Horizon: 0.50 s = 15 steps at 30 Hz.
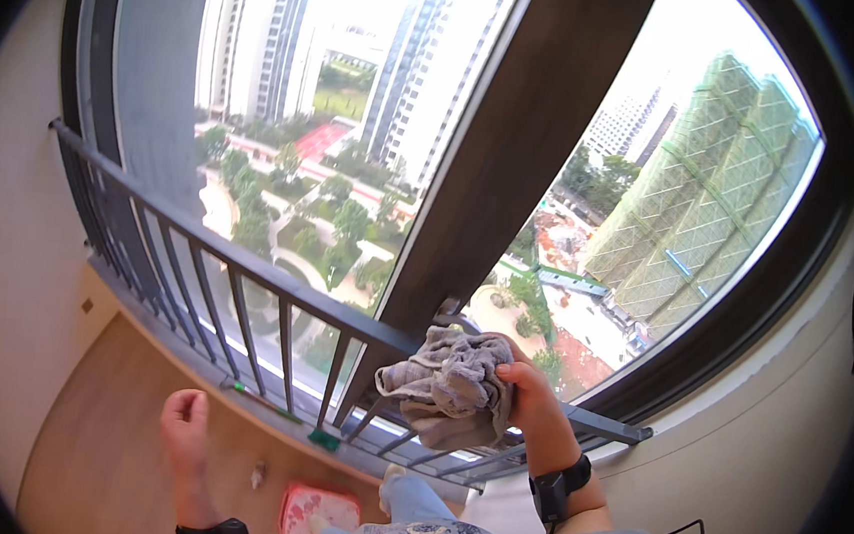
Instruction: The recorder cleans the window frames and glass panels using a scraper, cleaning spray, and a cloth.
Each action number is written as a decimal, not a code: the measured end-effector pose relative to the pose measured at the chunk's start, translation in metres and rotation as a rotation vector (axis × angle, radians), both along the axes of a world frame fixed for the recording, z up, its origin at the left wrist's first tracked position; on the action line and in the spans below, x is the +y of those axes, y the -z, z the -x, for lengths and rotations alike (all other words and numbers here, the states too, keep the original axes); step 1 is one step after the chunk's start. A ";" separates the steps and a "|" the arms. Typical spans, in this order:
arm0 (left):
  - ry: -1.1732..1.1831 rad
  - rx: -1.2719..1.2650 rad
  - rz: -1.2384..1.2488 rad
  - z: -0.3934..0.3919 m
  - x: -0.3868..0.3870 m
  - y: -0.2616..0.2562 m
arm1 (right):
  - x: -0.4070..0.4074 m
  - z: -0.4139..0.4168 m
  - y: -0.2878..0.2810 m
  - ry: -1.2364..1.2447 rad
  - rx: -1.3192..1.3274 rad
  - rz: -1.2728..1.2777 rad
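Observation:
My right hand [527, 384] grips a crumpled grey cloth [455, 390], thumb on its near side. The cloth is held up over the dark metal railing [261, 269], close to the window's dark frame post [519, 146]. Part of a window handle [453, 312] shows just above the cloth. Off to the left, my left hand [186, 429] is curled into a loose fist above the wooden floor, away from the railing. Nothing shows in it.
Along the sill [373, 470] behind the railing lies a long-handled tool with a green head [323, 439]. A red-rimmed, patterned plastic stool [340, 505] stands on the floor by my legs, beside a small pale object [258, 474]. Walls flank the window.

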<state>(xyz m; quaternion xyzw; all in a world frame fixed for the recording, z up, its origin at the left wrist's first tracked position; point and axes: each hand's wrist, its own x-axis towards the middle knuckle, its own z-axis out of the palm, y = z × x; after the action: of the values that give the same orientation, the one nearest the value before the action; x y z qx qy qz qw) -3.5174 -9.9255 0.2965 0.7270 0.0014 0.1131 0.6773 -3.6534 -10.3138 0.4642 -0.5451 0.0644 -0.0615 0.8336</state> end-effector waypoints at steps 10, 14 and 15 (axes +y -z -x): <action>0.395 -0.707 -0.789 -0.074 -0.226 -0.064 | 0.007 -0.053 -0.196 1.126 -0.960 1.416; 0.538 -0.714 -1.130 -0.094 -0.256 -0.041 | -0.013 -0.163 -0.182 1.052 -0.981 2.130; 0.528 -0.685 -1.219 -0.095 -0.258 -0.039 | -0.014 -0.173 -0.194 1.080 -1.010 2.124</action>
<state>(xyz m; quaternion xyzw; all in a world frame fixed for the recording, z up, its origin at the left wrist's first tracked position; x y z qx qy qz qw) -3.4223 -10.1832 0.3358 0.8739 -0.4470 0.1477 0.1213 -3.4802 -10.3281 0.6579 -0.7581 -0.1253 -0.6069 -0.2030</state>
